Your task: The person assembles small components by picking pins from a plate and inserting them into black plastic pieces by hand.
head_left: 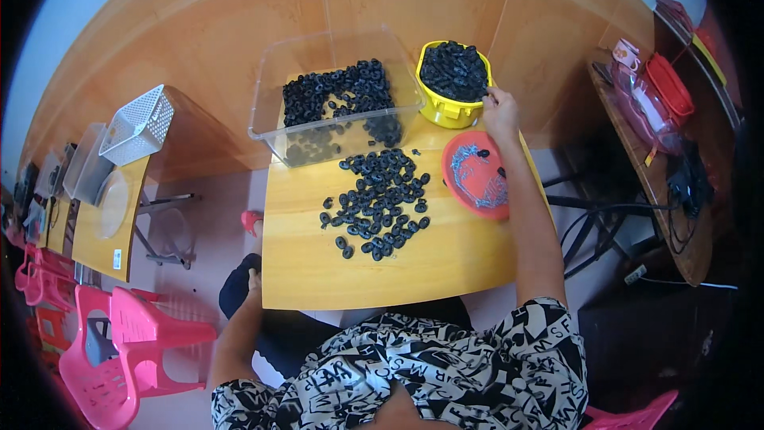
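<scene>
My right hand (500, 114) reaches forward to the right side of a yellow bucket (450, 111), its fingers closed at the rim. The bucket is heaped with small black parts (454, 72). Below that forearm lies a red round tray (469, 183) with thin silvery pins and a few black pieces. Many black oval ring-shaped pieces (378, 207) are spread over the yellow table (318, 279). My left hand (254, 283) is down by my knee at the table's left edge, its fingers mostly hidden.
A clear plastic bin (274, 131) with more black rings stands at the back of the table. On the left are a side table with a white basket (139, 123) and pink chairs (103, 366). A wooden table (676, 223) with bags and cables stands at right.
</scene>
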{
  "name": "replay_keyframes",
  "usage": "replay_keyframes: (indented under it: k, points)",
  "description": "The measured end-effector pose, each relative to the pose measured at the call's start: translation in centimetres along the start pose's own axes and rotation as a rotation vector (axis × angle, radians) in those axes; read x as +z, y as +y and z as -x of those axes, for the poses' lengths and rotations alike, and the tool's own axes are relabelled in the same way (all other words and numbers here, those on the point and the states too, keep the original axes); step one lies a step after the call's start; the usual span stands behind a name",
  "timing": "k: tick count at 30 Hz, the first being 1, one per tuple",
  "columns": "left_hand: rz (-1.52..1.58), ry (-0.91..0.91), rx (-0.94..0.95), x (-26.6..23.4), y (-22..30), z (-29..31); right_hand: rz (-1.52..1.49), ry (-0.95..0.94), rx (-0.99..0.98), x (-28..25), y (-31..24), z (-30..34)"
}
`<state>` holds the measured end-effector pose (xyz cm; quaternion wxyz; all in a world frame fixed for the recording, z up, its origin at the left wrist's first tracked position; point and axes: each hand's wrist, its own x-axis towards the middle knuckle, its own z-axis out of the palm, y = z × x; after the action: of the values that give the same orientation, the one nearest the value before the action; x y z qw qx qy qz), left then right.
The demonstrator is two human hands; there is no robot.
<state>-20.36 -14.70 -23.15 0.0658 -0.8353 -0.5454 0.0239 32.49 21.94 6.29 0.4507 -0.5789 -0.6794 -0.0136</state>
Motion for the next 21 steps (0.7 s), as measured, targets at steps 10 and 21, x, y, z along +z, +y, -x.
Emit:
replay_keyframes:
  k: [10,21]
  points:
    - [0.136,-0.192,-0.164,-4.2,3.9,-6.8,-0.803,-0.283,0.748,0.8,1.7,-1.4]
    - [0.475,0.127,-0.241,-10.6,5.7,1.6,-0.887,-0.408,0.906,-0.1,0.5,-1.3]
